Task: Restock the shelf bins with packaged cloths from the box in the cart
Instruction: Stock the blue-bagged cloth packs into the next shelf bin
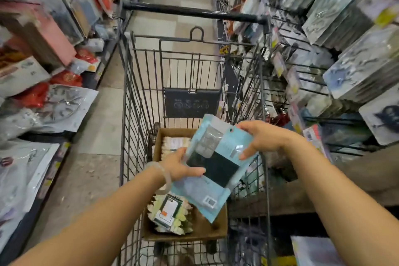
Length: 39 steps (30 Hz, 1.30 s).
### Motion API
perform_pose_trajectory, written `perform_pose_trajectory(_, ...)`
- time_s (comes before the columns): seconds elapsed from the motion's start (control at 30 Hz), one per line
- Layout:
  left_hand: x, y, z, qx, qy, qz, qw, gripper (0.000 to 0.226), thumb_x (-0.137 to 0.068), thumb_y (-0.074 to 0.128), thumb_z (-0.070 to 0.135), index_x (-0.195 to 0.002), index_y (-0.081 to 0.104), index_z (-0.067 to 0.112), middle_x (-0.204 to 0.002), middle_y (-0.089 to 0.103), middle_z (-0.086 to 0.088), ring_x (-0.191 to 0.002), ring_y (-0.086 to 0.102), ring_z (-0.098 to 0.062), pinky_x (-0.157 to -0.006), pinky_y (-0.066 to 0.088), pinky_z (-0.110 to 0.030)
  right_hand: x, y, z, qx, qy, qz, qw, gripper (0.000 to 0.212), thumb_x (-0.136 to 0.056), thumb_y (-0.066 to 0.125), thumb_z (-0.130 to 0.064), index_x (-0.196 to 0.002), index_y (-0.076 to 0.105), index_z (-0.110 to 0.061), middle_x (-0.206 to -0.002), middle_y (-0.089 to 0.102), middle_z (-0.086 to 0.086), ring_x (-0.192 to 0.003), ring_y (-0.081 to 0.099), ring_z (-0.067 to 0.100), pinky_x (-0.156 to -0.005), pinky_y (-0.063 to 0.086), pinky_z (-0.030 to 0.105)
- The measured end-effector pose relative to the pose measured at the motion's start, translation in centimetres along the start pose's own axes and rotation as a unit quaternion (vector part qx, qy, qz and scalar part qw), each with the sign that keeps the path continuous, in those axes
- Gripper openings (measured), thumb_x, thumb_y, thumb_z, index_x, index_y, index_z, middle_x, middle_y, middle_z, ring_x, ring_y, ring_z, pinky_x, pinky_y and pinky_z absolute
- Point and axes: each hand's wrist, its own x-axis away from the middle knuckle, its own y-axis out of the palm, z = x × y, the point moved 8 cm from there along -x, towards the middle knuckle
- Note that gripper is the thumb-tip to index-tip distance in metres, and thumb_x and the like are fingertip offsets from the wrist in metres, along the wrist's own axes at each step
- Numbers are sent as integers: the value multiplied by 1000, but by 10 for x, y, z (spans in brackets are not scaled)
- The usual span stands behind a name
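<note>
Both my hands hold a stack of light-blue packaged cloths (216, 164) with a dark cloth showing through the clear window, above the cardboard box (216, 231) in the wire cart (129, 114). My left hand (179, 166) grips the stack's left edge, thumb on top. My right hand (261, 138) grips its upper right edge. More packs (170, 216) lie in the box under the stack, white and pale green ones.
The cart stands in a narrow aisle, its black handle bar (190, 12) at the far end. Wire shelf bins (313, 84) with flat packaged goods line the right. Shelves of bagged goods (54, 103) line the left. Tiled floor (97, 157) shows to the cart's left.
</note>
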Motion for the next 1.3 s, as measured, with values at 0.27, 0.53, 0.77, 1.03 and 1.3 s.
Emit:
perform_pose_trajectory(0.27, 4, -42, -29, 282, -81, 95, 951, 36, -84, 67, 14, -115, 55, 3, -106, 68, -21, -91, 68, -33, -78, 59, -42, -58, 9, 26, -349, 39, 54, 935, 42, -86, 67, -21, -124, 49, -14, -110, 61, 3, -100, 62, 17, -86, 50, 31)
perform_pose_trajectory(0.53, -9, -62, -98, 301, -177, 214, 912, 24, -82, 70, 15, -102, 58, 8, -98, 70, -21, -89, 69, -36, -87, 54, -53, -146, 172, 96, -212, 199, 2, 957, 60, -89, 63, -28, -137, 38, -5, -140, 46, 14, -120, 51, 26, -103, 43, 39)
perform_pose_trajectory(0.77, -31, -59, -112, 315, -198, 212, 904, 24, -82, 70, 22, -100, 57, 13, -92, 71, -15, -83, 71, -29, -78, 57, -46, -207, 199, 95, -83, 189, 59, 977, 58, -83, 68, -26, -128, 40, -3, -130, 53, 18, -119, 52, 34, -94, 45, 36)
perform_pose_trajectory(1.03, -40, -61, -107, 317, -195, 213, 903, 23, -84, 69, 21, -101, 56, 13, -85, 74, -13, -74, 74, -25, -61, 57, -37, -216, 186, 103, 27, 207, 82, 974, 42, -91, 46, -8, -131, 31, -7, -120, 59, 17, -109, 58, 33, -85, 47, 39)
perform_pose_trajectory(1.3, -23, -63, -65, 323, -142, 208, 912, 23, -82, 70, 16, -99, 56, 11, -93, 71, -17, -83, 71, -31, -80, 57, -47, -147, 107, 101, -225, 171, 107, 953, 14, -82, 63, -2, -87, 52, -9, -100, 59, 14, -89, 57, 27, -72, 47, 34)
